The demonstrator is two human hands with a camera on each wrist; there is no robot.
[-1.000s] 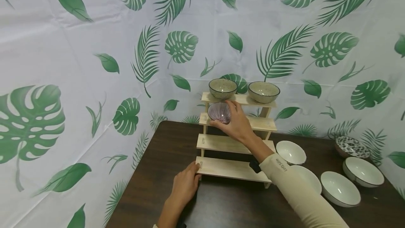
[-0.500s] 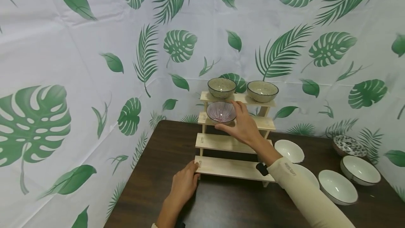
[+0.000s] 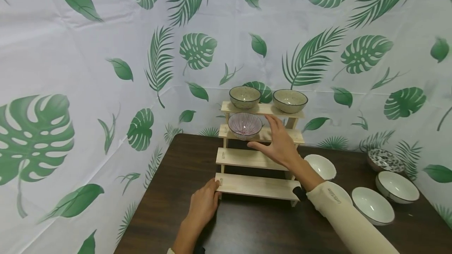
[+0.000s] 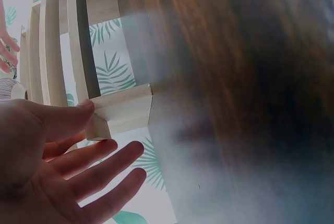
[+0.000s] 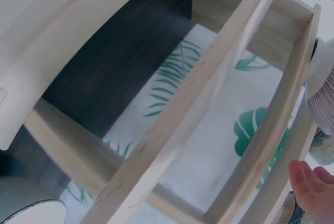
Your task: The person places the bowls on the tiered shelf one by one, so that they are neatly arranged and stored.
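A purple-striped bowl [image 3: 245,126] sits at the left end of the second shelf from the top of a four-tier wooden stand [image 3: 259,186]. Just right of the bowl, my right hand [image 3: 280,144] is apart from it, thumb and fingers spread, holding nothing. The right wrist view catches the striped bowl [image 5: 324,96] at its right edge, above my fingertips [image 5: 298,174]. My left hand [image 3: 203,204] grips the front left corner of the bottom shelf; in the left wrist view its thumb and fingers bracket the shelf end [image 4: 97,129].
Two speckled beige bowls [image 3: 245,97] [image 3: 290,102] stand on the top shelf. Right of the stand, several white bowls [image 3: 373,205] and a black-patterned bowl [image 3: 385,160] rest on the dark table [image 3: 261,226]. A leaf-print cloth [image 3: 219,11] hangs behind.
My right hand has let go of the striped bowl and drawn back to the right, its fingers spreading. The bowl stays on its shelf. My left hand keeps its hold on the stand.
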